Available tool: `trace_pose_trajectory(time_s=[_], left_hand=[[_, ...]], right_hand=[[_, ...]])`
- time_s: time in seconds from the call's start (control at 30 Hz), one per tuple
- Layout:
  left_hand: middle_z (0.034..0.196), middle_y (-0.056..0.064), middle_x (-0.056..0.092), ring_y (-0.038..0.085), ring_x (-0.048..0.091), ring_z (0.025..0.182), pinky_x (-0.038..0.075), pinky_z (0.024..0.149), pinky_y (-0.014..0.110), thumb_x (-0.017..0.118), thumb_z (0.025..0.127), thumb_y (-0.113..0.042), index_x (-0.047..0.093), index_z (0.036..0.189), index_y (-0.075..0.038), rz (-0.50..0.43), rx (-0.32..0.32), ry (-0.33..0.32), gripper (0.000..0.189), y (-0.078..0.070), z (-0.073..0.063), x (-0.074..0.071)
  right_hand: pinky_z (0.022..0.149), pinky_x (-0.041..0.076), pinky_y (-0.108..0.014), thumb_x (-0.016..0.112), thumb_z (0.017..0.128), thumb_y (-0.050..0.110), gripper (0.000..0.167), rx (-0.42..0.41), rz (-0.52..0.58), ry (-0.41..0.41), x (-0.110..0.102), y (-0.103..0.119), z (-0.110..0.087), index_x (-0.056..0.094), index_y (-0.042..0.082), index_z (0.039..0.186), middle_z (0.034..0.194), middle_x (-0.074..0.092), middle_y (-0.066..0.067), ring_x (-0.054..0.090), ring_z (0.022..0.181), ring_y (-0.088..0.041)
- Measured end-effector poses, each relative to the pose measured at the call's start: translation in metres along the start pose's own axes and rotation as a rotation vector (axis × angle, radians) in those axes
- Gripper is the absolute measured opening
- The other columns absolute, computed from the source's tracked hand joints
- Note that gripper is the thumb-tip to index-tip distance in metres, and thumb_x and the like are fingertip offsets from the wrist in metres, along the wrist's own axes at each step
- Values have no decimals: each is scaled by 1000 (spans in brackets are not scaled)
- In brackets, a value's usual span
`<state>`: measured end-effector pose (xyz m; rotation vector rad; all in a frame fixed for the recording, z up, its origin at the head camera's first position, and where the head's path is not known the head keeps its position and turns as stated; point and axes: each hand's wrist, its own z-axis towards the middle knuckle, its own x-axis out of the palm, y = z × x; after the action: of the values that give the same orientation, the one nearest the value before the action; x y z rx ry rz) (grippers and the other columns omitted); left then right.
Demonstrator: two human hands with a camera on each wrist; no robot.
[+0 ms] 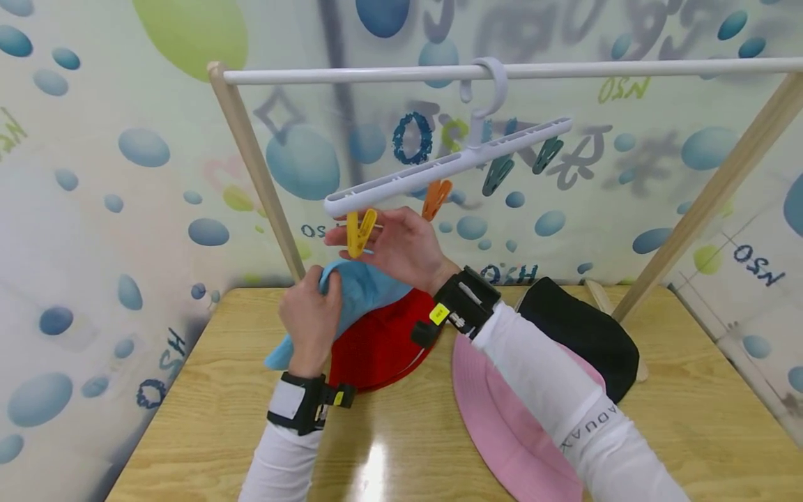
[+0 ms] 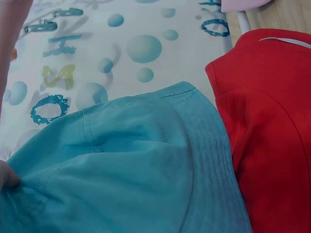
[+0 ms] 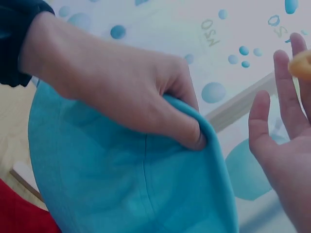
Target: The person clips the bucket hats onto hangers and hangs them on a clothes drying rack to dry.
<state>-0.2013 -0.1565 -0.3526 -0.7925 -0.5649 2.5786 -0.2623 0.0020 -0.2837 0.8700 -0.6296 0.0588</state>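
Observation:
My left hand (image 1: 309,317) pinches the crown of a light blue bucket hat (image 1: 364,286) between thumb and fingers. In the right wrist view that grip on the blue hat (image 3: 116,165) shows closely, the brim hanging toward the wrist. My right hand (image 1: 408,247) is up beside the yellow clothespin (image 1: 360,237), its fingers extended and spread behind the clip. Whether they touch the clip is unclear. The clothespin hangs from the low left end of a tilted white hanger (image 1: 439,167). Further along hang an orange clothespin (image 1: 436,199) and two dark green ones (image 1: 498,174).
The hanger hooks over a white rail (image 1: 376,75) on wooden posts (image 1: 257,167). A red hat (image 1: 389,345) lies on the wooden table (image 1: 194,390) below the blue one. A pink hat (image 1: 502,425) and a black hat (image 1: 577,328) lie to the right, partly under my right forearm.

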Motion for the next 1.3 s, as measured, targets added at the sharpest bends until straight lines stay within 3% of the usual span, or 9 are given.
trace_pose_trajectory(time_s=[0.1,0.33,0.5,0.6,0.77,0.93,1.13,1.2,1.3], left_hand=[[53,1,22,22,24,41,18,44,34,55,90,-10,42,61,-7,8,-9,7,32,0,0,0],[52,3,23,29,32,41,20,43,36,55,91,-12,43,64,-6,26,-25,2,31,-1,-1,-1],[50,6,28,35,39,42,24,41,40,54,93,-13,50,71,-3,39,-8,8,24,-4,0,-5],[51,13,41,38,47,45,31,41,44,53,95,-13,58,81,-1,28,-2,13,19,-8,2,-8],[68,20,63,39,59,57,44,48,48,53,97,-13,66,97,1,-16,4,33,19,-17,8,-15],[72,20,65,39,61,59,45,50,50,54,96,-11,66,96,2,-28,19,42,18,-24,13,-20],[72,20,65,38,61,59,45,49,48,55,95,-9,66,94,2,-37,29,49,16,-29,15,-24],[73,19,66,38,61,58,44,48,47,54,95,-9,66,93,2,-39,39,47,16,-30,16,-24],[73,20,66,38,61,58,43,47,48,54,95,-9,66,92,2,-35,48,42,17,-31,16,-24]], right_hand=[[103,32,-48,32,97,21,39,5,9,10,4,-1,1,53,10,127,113,66,-11,56,112,-27],[99,34,-42,26,95,18,38,5,31,-6,9,0,2,49,8,123,94,59,-8,52,102,-24],[98,35,-42,25,97,16,40,-16,-15,-20,8,4,3,58,9,118,101,59,-8,49,106,-23],[98,36,-41,21,99,14,46,-19,-41,-34,6,7,3,63,11,118,107,59,-8,49,108,-23],[98,37,-37,16,101,11,51,-3,-34,-68,3,9,4,64,12,121,118,58,-7,49,112,-24],[103,34,-39,19,101,9,51,13,-45,-74,-4,14,5,65,13,121,124,57,-6,49,116,-24],[113,17,-46,22,99,3,51,32,-92,-31,-12,19,9,66,16,122,124,56,-6,44,119,-23],[113,16,-45,27,98,1,49,26,-152,0,-15,19,10,66,18,121,124,56,-5,43,121,-22],[111,22,-42,47,99,8,32,0,-258,39,-18,18,12,65,21,122,125,56,-3,41,123,-22]])
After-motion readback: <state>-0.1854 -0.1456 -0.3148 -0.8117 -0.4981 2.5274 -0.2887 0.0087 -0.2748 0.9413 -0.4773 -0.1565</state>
